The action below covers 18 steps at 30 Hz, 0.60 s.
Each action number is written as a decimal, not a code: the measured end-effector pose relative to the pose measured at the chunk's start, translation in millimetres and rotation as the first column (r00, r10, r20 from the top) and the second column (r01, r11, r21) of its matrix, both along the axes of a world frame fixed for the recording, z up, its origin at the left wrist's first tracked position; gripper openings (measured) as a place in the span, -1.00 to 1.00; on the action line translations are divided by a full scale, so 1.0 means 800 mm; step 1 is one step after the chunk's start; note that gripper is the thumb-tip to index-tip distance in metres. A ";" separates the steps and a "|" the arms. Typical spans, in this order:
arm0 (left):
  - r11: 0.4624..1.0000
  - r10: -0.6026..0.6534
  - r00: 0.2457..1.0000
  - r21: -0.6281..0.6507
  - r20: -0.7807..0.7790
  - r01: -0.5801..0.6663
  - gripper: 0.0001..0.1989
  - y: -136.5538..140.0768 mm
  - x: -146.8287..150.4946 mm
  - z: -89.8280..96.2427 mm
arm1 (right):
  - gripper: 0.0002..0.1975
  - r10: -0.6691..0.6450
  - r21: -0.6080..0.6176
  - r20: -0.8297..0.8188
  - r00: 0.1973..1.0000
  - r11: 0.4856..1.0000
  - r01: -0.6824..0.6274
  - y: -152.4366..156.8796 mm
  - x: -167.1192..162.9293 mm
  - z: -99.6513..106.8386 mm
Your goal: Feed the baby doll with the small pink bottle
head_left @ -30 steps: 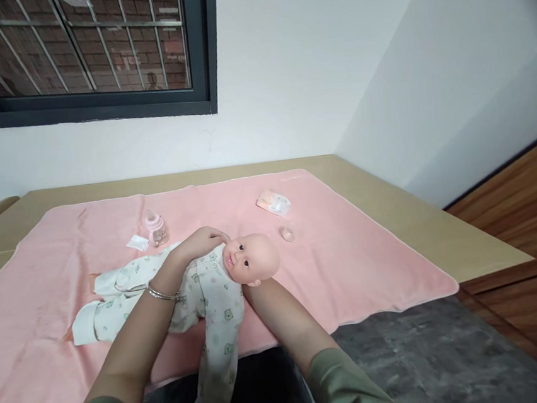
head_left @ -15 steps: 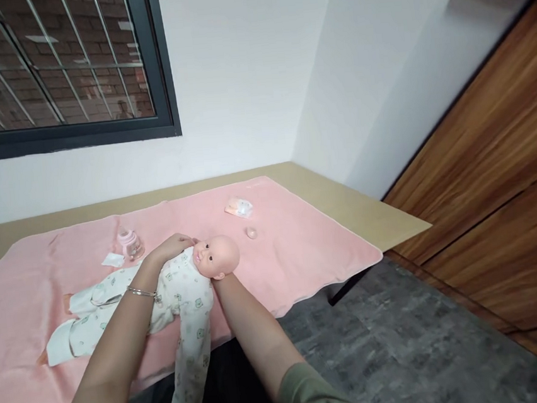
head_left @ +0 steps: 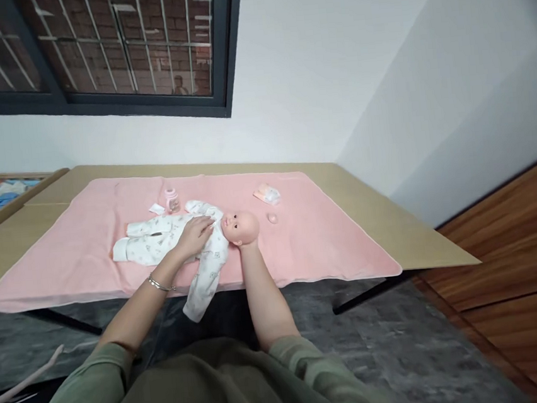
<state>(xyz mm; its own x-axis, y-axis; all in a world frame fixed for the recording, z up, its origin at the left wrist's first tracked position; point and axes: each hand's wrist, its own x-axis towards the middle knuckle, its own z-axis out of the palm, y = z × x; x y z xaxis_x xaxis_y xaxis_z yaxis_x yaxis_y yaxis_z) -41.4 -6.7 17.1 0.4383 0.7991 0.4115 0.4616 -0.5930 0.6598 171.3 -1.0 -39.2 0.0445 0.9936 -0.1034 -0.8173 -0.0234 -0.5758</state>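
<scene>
A baby doll (head_left: pixel 242 226) in a white printed romper (head_left: pixel 158 237) lies on its back on a pink blanket (head_left: pixel 324 240), head to the right. My left hand (head_left: pixel 196 234) rests flat on the doll's chest, fingers spread, with a bracelet on the wrist. My right hand (head_left: pixel 248 246) reaches under the doll's head and cups it from below; its fingers are hidden. One romper sleeve (head_left: pixel 201 293) hangs over the table's front edge.
Behind the doll on the blanket are a pink baby bottle (head_left: pixel 172 199), a small white packet (head_left: pixel 156 208), a folded pink-white pack (head_left: pixel 266 193) and a small pink round piece (head_left: pixel 272 217). The tan table (head_left: pixel 419 237) meets the wall. A wooden cabinet (head_left: pixel 515 254) stands at the right.
My left hand has slid from the doll's collar down onto its chest and flattened. My right hand stays under the head. The view has pulled back from the table.
</scene>
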 end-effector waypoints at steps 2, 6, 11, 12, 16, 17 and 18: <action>0.999 0.041 0.997 0.022 0.058 -0.043 -0.67 -0.029 -0.015 -0.015 | -0.47 -0.014 -0.031 -0.081 0.997 0.999 0.011 -0.008 0.004 -0.002; 0.994 0.110 0.982 -0.001 0.151 -0.111 -0.62 -0.082 -0.041 -0.050 | -0.47 0.022 -0.023 -0.198 0.980 0.999 -0.027 -0.029 0.010 -0.001; 0.984 0.174 0.963 -0.079 0.205 -0.161 -0.63 -0.157 -0.058 -0.098 | -0.44 -0.013 -0.053 -0.227 0.974 0.999 0.001 -0.052 0.025 -0.012; 0.979 0.195 0.957 -0.094 0.216 -0.178 -0.63 -0.172 -0.061 -0.107 | -0.46 -0.041 -0.096 -0.207 0.977 0.995 0.022 -0.058 0.031 -0.015; 0.949 0.307 0.908 -0.168 0.285 -0.268 -0.66 -0.221 -0.079 -0.141 | -0.65 -0.092 -0.134 -0.150 0.984 0.988 0.072 -0.106 0.052 -0.021; 0.937 0.339 0.890 -0.196 0.306 -0.289 -0.67 -0.230 -0.082 -0.150 | -0.67 -0.078 -0.118 -0.138 0.987 0.991 0.062 -0.124 0.056 -0.022; 0.924 0.369 0.871 -0.230 0.324 -0.306 -0.68 -0.238 -0.084 -0.160 | -0.68 -0.058 -0.096 -0.127 0.990 0.994 0.046 -0.144 0.057 -0.025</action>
